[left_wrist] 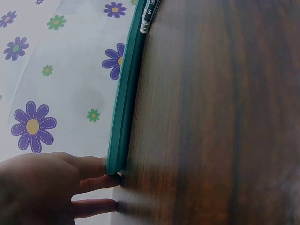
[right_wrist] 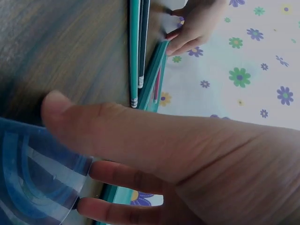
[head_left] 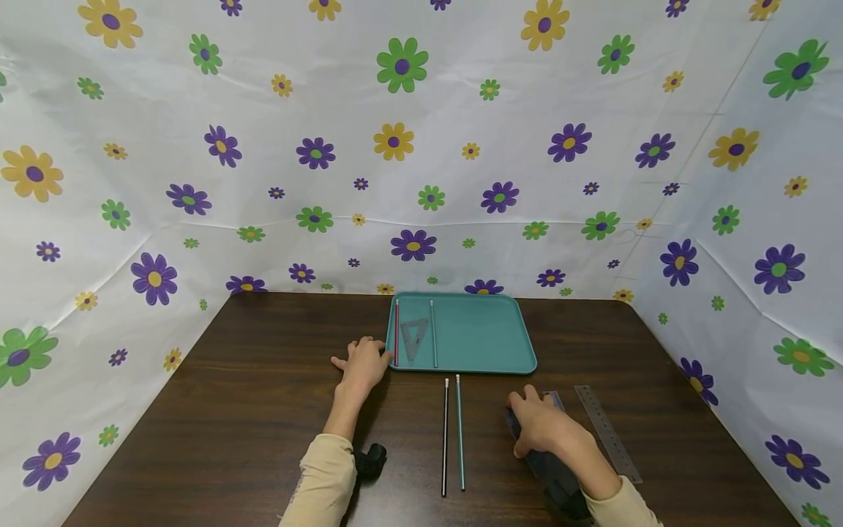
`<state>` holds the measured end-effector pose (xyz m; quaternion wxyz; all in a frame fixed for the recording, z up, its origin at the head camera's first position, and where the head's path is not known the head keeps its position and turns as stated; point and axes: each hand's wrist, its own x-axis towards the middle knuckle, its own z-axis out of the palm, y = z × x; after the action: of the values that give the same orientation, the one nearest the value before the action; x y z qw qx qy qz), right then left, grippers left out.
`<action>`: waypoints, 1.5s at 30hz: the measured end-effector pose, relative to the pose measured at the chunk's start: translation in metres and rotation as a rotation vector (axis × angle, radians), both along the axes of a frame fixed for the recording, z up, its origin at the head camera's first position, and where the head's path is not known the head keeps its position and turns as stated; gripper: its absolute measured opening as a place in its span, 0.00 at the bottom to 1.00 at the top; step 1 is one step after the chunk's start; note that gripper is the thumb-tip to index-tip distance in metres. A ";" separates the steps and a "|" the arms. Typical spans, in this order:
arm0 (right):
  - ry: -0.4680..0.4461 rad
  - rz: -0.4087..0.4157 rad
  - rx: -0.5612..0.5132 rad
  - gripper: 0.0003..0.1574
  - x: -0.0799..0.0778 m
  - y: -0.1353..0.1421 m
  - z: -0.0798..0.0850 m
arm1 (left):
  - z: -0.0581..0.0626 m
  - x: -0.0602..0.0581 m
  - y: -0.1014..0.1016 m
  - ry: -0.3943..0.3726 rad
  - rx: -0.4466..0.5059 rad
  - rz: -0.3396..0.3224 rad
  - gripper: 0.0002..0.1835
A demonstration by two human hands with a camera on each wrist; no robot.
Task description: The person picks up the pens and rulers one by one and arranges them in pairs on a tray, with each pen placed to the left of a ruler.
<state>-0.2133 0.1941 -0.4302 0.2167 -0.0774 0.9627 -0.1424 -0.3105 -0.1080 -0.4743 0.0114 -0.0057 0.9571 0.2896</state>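
Note:
My left hand (head_left: 362, 364) touches the front left corner of a teal tray (head_left: 484, 333), its fingers extended near the tabletop. In the left wrist view the fingertips meet the tray's edge (left_wrist: 123, 108). On the tray lie a red pencil (head_left: 396, 333), a clear set square (head_left: 424, 327) and a light teal pencil (head_left: 434, 337). My right hand (head_left: 543, 424) spreads over a translucent blue protractor (right_wrist: 28, 173), mostly hidden in the head view. The right thumb and fingertips lie about the protractor's edges; no firm grip shows.
A black pencil (head_left: 445, 439) and a teal pencil (head_left: 460, 435) lie side by side in front of the tray. A clear ruler (head_left: 606, 432) lies right of my right hand. Flowered sheeting (head_left: 435, 161) stands behind the dark wooden table (head_left: 263, 380).

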 end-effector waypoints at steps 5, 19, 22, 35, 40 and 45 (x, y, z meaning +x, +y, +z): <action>0.007 0.002 -0.016 0.38 0.001 0.000 -0.002 | 0.000 0.000 0.000 0.001 0.000 -0.003 0.21; 0.019 0.006 -0.033 0.32 0.002 -0.004 -0.010 | 0.001 0.001 -0.001 -0.002 0.002 -0.004 0.21; 0.013 0.009 -0.031 0.31 0.003 -0.006 -0.010 | 0.001 0.000 -0.001 -0.003 -0.005 -0.003 0.21; 0.025 0.023 -0.045 0.38 0.001 0.002 0.001 | -0.002 -0.001 0.000 0.006 0.007 0.004 0.20; 0.013 0.013 -0.041 0.37 0.001 0.001 -0.001 | -0.003 -0.001 -0.001 0.005 0.013 0.006 0.21; -0.002 0.011 -0.040 0.32 0.001 -0.001 -0.001 | -0.005 -0.003 -0.001 0.006 0.014 0.009 0.20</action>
<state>-0.2118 0.1931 -0.4311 0.2166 -0.0867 0.9590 -0.1606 -0.3131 -0.1091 -0.4788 0.0071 -0.0090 0.9550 0.2965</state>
